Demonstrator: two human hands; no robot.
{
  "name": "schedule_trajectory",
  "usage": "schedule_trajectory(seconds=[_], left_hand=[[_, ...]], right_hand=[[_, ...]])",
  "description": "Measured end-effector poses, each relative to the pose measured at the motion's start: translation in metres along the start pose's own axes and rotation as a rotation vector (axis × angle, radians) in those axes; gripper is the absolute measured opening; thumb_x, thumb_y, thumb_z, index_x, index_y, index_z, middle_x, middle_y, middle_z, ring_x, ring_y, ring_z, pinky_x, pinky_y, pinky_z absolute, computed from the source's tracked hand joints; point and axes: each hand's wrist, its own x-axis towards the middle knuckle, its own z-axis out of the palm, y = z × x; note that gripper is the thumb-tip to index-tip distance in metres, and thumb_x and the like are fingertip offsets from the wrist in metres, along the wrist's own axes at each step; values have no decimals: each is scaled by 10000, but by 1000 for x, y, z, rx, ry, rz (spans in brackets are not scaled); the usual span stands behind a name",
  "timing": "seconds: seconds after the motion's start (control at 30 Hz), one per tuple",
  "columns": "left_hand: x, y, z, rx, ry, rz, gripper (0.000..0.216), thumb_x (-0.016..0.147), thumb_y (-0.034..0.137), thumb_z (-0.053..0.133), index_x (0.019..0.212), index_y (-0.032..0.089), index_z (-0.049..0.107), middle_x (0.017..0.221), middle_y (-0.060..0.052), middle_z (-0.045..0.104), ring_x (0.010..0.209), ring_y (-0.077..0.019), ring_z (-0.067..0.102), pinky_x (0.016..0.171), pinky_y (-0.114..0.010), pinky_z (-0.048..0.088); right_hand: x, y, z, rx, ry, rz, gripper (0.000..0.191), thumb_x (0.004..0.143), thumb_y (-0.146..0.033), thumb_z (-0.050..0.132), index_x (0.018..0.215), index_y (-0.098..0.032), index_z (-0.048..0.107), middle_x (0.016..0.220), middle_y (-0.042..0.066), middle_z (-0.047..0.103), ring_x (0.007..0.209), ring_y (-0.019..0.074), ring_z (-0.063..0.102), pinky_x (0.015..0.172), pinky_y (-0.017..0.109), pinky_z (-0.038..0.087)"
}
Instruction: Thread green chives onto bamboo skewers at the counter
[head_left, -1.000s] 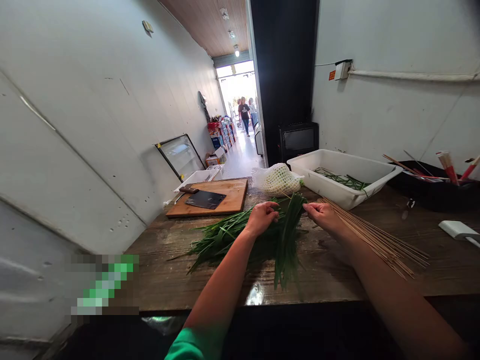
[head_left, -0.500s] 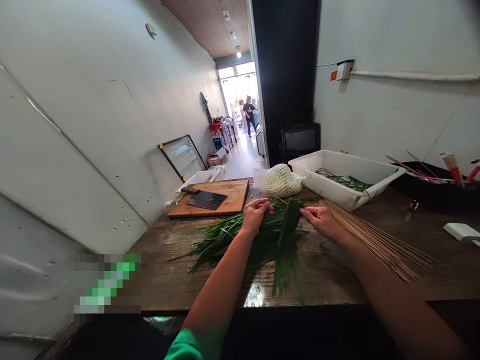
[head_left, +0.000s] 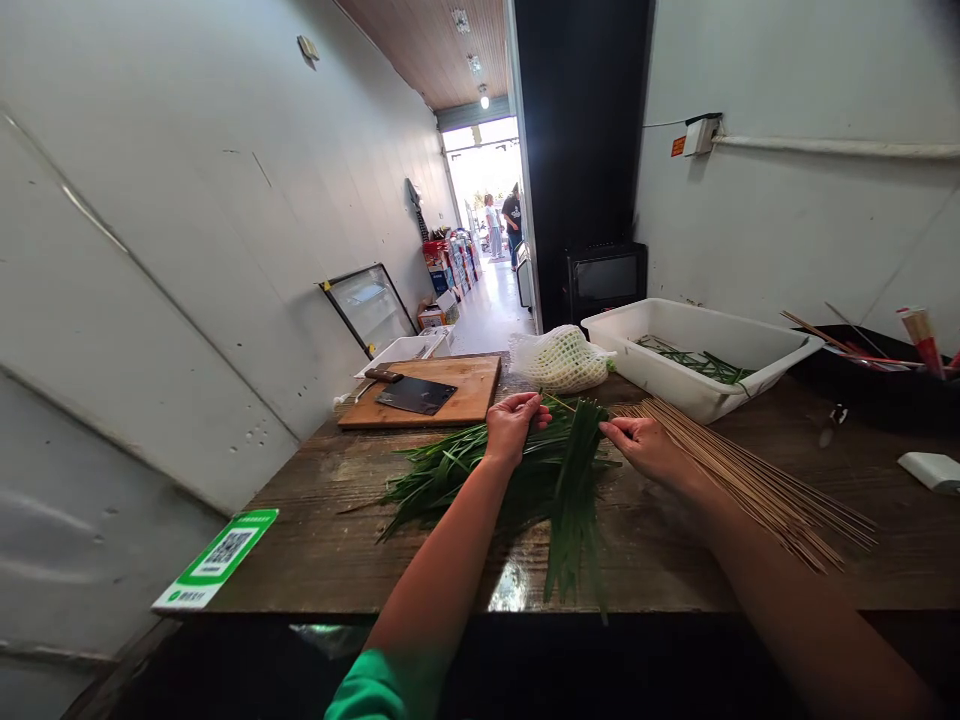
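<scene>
Head view, frame centre: left hand (head_left: 514, 425) curled on chives (head_left: 571, 490), right hand (head_left: 646, 447) pinching their tops, on worktop (head_left: 330, 545). Fingertip grip detail unclear. Skewers (head_left: 765, 485) just right, partly behind right forearm.

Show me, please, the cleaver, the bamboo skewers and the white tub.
cleaver (head_left: 415, 395), head view, on the dark blade.
bamboo skewers (head_left: 757, 482), head view, middle of the bundle.
white tub (head_left: 652, 375), head view, on its near wall.

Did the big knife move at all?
No. The cleaver lies at the same spot on the cutting board, handle toward the wall.
</scene>
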Motion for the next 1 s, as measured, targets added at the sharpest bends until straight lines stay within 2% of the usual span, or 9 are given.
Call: schedule_trajectory(seconds=[0.2, 0.4, 0.63, 1.0], left_hand=[[2, -2, 0, 60, -11, 111, 245, 633, 273, 731, 802, 105, 672, 624, 0, 644, 527, -66, 551, 513, -189, 420], [3, -3, 1, 58, 0, 101, 217, 667, 231, 697, 843, 107, 680, 651, -11, 662, 567, -83, 575, 569, -216, 464], [0, -1, 3, -63, -7, 67, 314, 601, 254, 773, 821, 81, 629, 660, -31, 678, 593, -122, 645, 628, -270, 538], [2, -4, 1, -76, 5, 65, 290, 605, 252, 779, 772, 73, 623, 658, -48, 683, 598, -138, 660, 662, -302, 553]], right_hand=[[-1, -1, 2, 0, -4, -3, 476, 803, -586, 399, 543, -189, 440, 523, -29, 334, 528, 108, 316, 517, 248, 238], [0, 2, 2, -29, 0, 5, 475, 812, -574, 394, 534, -190, 423, 514, -30, 340, 516, 105, 317, 516, 251, 235], [0, 3, 3, -6, -6, 5, 466, 814, -561, 405, 535, -188, 428, 526, -33, 340, 522, 103, 321, 516, 247, 241], [0, 2, 4, -10, 5, -12, 479, 811, -570, 405, 527, -185, 444, 512, -33, 348, 515, 103, 326, 511, 246, 250]])
